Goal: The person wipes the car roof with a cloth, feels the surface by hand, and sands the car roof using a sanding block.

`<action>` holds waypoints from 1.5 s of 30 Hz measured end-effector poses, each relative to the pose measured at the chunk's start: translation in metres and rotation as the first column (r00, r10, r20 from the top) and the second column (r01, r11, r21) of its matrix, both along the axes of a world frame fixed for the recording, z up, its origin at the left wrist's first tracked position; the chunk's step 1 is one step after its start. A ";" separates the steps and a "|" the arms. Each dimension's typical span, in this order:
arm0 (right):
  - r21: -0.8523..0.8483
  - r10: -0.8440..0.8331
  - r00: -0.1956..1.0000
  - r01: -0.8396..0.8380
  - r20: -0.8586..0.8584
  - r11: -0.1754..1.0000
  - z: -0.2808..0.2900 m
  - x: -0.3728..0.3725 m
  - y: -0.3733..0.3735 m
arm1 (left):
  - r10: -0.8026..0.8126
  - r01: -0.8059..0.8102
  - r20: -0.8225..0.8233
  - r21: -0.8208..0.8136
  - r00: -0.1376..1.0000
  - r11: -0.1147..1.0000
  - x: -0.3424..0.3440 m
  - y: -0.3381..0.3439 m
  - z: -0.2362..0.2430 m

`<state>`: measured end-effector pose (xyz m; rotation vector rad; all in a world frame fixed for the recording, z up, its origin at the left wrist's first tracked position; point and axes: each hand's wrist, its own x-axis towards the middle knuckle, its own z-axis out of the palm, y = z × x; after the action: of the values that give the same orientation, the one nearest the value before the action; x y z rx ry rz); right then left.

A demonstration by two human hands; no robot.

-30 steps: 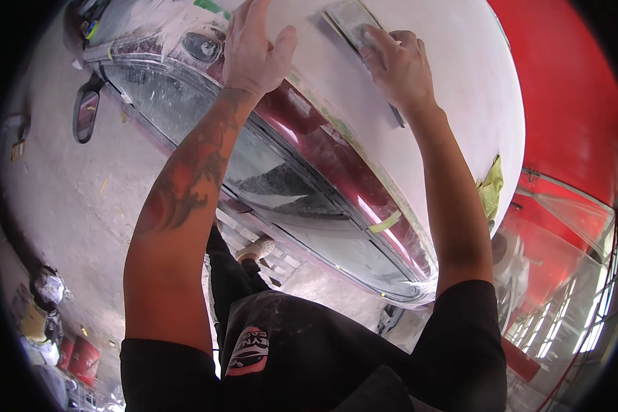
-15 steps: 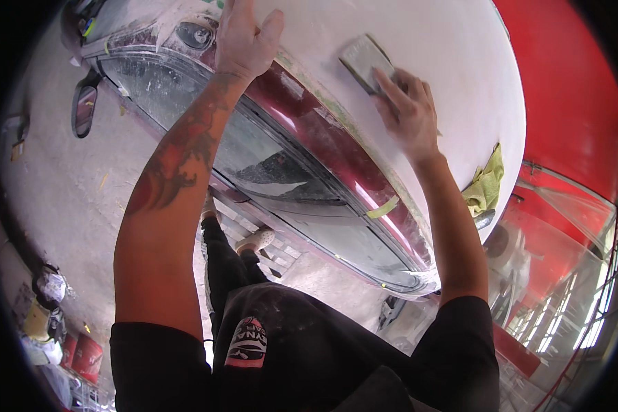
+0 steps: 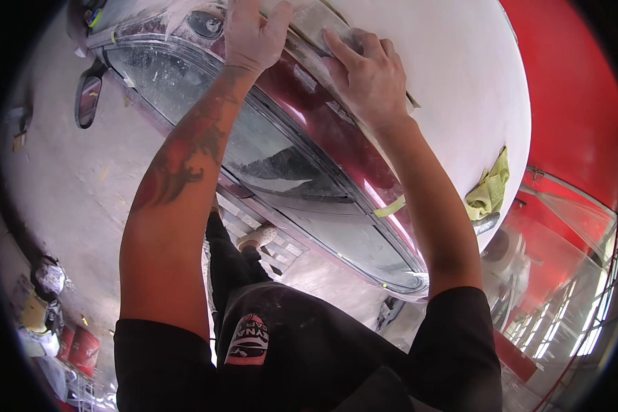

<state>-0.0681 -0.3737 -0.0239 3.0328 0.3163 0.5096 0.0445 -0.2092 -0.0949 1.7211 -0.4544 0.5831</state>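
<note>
A long pale sanding block (image 3: 310, 23) lies against the whitish, dusty car roof (image 3: 453, 75), near the roof's side edge. My right hand (image 3: 374, 79) is closed over it, fingers bent on its top; one end juts out beyond the wrist side of the hand. To its left, my left hand (image 3: 257, 34) rests at the roof edge with the thumb spread from the fingers. Its fingertips run out of the picture at the top. Below both hands runs the dark red side frame (image 3: 302, 89) of the car, smeared with dust.
A yellow-green cloth (image 3: 489, 189) lies on the roof's right end. Masking tape (image 3: 390, 206) sticks to the red frame. The side mirror (image 3: 88, 99) juts out at left. My feet stand on a slatted platform (image 3: 281, 250). Plastic sheeting (image 3: 563, 261) hangs at right.
My right hand has swept the sanding block up and left, from the open roof toward its side edge and my left hand. The left hand has barely shifted.
</note>
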 end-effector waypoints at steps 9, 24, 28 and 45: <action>-0.024 -0.049 0.987 0.046 -0.151 0.999 0.023 -0.139 -0.076 | 0.003 -0.004 -0.014 -0.040 1.000 0.999 -0.002 0.003 -0.004; -0.001 0.069 0.991 -0.070 -0.115 0.998 0.010 -0.046 -0.035 | -0.037 0.084 0.097 -0.539 0.995 0.838 0.012 0.005 -0.034; -0.033 0.073 0.992 -0.077 -0.103 0.996 0.002 0.036 0.010 | 0.005 0.042 0.087 -0.533 0.996 0.845 0.007 -0.005 -0.019; -0.102 -0.044 0.999 0.042 -0.017 0.994 0.008 0.020 -0.069 | -0.041 0.043 0.023 -0.100 0.999 0.994 0.008 0.000 -0.007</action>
<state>-0.0485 -0.4427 -0.0162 2.9405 0.2689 0.4479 0.0524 -0.2090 -0.1014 1.6075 -0.4670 0.5847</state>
